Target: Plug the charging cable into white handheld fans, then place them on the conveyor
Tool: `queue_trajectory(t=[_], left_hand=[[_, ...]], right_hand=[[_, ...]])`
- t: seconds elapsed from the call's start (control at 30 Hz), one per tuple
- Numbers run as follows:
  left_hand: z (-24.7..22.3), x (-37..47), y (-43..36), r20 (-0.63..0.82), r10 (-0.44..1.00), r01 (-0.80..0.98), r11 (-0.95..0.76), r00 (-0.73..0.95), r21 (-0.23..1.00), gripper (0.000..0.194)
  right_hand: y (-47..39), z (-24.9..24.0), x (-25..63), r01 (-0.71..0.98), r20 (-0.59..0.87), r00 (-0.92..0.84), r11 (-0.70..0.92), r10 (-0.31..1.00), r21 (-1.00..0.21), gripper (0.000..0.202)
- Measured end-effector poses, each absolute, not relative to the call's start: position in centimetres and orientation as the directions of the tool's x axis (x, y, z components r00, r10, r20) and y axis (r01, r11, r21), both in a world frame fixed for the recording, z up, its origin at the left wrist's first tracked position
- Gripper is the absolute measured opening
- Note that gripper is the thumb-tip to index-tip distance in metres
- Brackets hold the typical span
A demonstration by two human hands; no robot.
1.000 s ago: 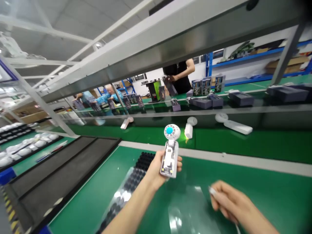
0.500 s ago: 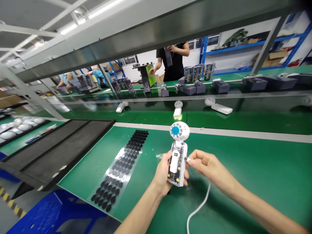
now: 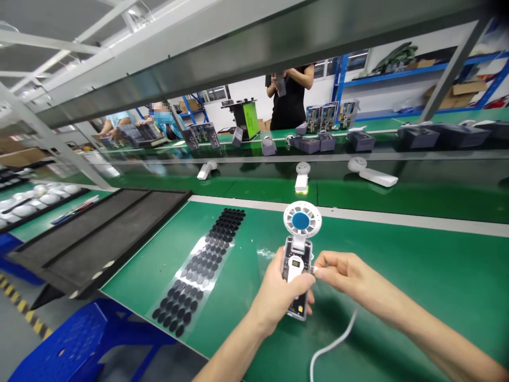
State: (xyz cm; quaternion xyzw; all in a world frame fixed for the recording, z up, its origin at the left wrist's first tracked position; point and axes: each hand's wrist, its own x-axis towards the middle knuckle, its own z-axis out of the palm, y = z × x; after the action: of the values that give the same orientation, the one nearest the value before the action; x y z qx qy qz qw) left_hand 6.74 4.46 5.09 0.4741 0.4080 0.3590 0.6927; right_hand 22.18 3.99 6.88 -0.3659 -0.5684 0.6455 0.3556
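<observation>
Upright over the green table [image 3: 397,254] is a small white fan [image 3: 295,268] with a round head, a blue centre and a clear body. My left hand [image 3: 276,289] is wrapped round its body, with the thumb across the front below a small display. At the fan's right side my right hand [image 3: 342,273] pinches the white plug of a cable [image 3: 332,347]. The plug's tip is at the fan's edge; how far in it sits cannot be made out. The cable hangs below the right hand and curves to the bottom of the view.
A sheet of black round stickers [image 3: 199,265] lies left of my hands, near a black tray [image 3: 107,228]. White fans [image 3: 302,178] rest on the green belt [image 3: 254,191] ahead. Behind are grey boxes [image 3: 360,139] and a person in black [image 3: 290,101].
The fan's head has turned to face me, and my left thumb has moved onto the body's front. Both hands shifted slightly right and down. The person behind has raised a lowered hand.
</observation>
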Motion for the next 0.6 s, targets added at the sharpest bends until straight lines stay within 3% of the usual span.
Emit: queue_trajectory(t=[0.17,0.43,0.53,0.6], left_hand=[[5.0,7.4,3.9,-0.249,0.915,-0.048,0.278,0.318,0.959,0.031],[4.7,6.8,2.9,-0.211,0.934,-0.222,0.279,0.289,0.934,0.036],[6.1,4.9,2.3,-0.156,0.96,-0.247,0.214,0.234,0.945,0.034],[7.3,2.3,2.9,-0.096,0.994,-0.337,0.106,0.045,0.935,0.029]], right_hand=[[4.0,6.6,22.3,-0.027,-0.092,-0.472,-0.119,0.877,-0.993,0.025],[3.5,6.5,21.1,0.084,-0.037,-0.486,0.005,0.873,-0.996,0.026],[1.5,6.1,22.7,0.239,-0.015,-0.388,0.086,0.921,-0.967,0.029],[0.1,5.2,25.0,0.413,-0.03,-0.238,0.073,0.971,-0.908,0.032]])
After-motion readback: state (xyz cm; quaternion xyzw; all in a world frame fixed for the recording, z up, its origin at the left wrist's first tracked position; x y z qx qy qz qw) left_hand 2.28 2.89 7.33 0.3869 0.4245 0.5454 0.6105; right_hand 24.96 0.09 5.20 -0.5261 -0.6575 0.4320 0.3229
